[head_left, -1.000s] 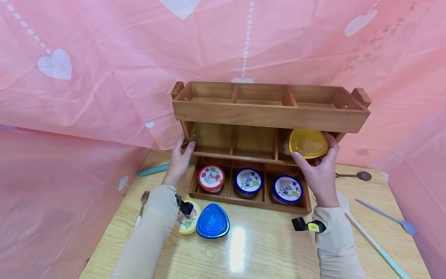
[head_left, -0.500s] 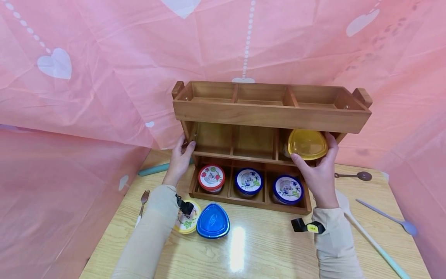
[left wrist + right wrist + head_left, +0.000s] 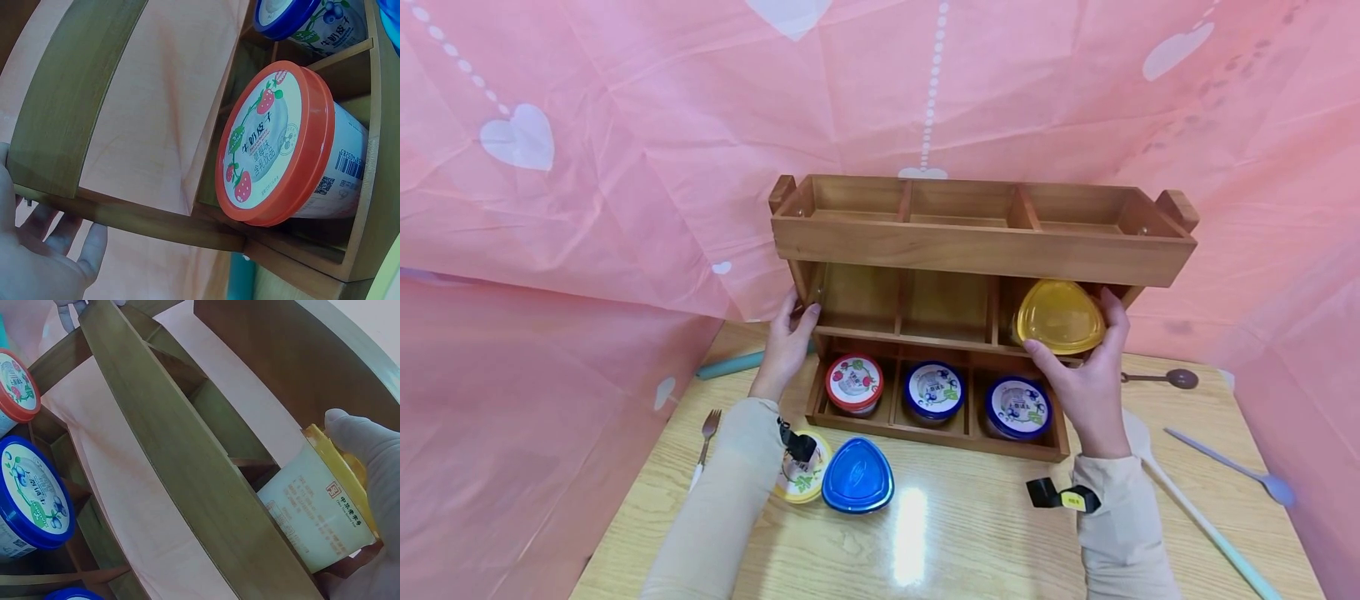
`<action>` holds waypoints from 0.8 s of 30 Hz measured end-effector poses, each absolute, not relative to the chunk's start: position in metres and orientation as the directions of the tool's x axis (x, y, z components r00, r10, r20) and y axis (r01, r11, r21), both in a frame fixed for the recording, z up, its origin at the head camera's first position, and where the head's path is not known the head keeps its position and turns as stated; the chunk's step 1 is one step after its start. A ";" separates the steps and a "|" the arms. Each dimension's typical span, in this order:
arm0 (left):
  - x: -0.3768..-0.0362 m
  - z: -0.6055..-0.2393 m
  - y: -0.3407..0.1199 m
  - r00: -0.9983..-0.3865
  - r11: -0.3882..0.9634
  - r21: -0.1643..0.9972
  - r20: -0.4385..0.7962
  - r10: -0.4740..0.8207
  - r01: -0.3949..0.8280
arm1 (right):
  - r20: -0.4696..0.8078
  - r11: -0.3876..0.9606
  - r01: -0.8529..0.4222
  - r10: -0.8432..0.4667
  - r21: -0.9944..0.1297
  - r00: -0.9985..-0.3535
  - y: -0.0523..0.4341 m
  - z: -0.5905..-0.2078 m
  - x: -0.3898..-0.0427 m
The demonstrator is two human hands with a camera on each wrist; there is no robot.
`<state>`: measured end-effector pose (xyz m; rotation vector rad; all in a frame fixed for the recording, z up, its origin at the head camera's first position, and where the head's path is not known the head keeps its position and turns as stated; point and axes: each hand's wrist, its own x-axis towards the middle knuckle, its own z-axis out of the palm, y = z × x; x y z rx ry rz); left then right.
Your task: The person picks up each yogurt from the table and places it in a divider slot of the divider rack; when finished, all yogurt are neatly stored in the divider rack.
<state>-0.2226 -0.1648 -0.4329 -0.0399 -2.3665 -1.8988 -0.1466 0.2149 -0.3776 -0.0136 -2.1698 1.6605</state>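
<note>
My right hand (image 3: 1086, 379) holds a tub with a clear yellow lid (image 3: 1060, 318) at the right compartment of the wooden rack's middle tier. Its lid faces forward and up, thumb at the lower left edge, fingers round the right side. In the right wrist view the tub's pale printed wall (image 3: 315, 512) leans into the compartment behind the front board. At the rack's left end my left hand (image 3: 786, 342) grips the side of the wooden rack (image 3: 985, 250); in the left wrist view its fingers (image 3: 94, 250) reach under the side piece.
On the bottom tier stand a red-lidded tub (image 3: 855, 383) and two blue-lidded tubs (image 3: 934, 390). In front lie a blue-lidded container (image 3: 858, 475) and a yellow-rimmed tub (image 3: 805, 475). A fork (image 3: 710, 429) is left; spoons (image 3: 1183, 379) and a long-handled utensil (image 3: 1195, 512) lie right.
My right hand and the yellow-lidded tub have moved slightly down toward me, and the lid now shows more fully. The left hand stays on the rack.
</note>
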 end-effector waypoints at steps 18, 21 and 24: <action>-0.202 -0.396 -0.158 -0.998 0.210 0.977 0.051 -0.023 0.045 | 0.413 0.270 -0.346 0.254 -0.898 -0.874 0.213 -0.364 -0.106; -0.202 -0.397 -0.158 -0.998 0.207 0.977 0.052 -0.020 0.046 | 0.420 0.314 -0.341 0.234 -0.886 -0.877 0.211 -0.362 -0.098; -0.203 -0.398 -0.158 -0.998 0.207 0.977 0.054 -0.020 0.049 | 0.434 0.349 -0.348 0.208 -0.870 -0.876 0.208 -0.360 -0.092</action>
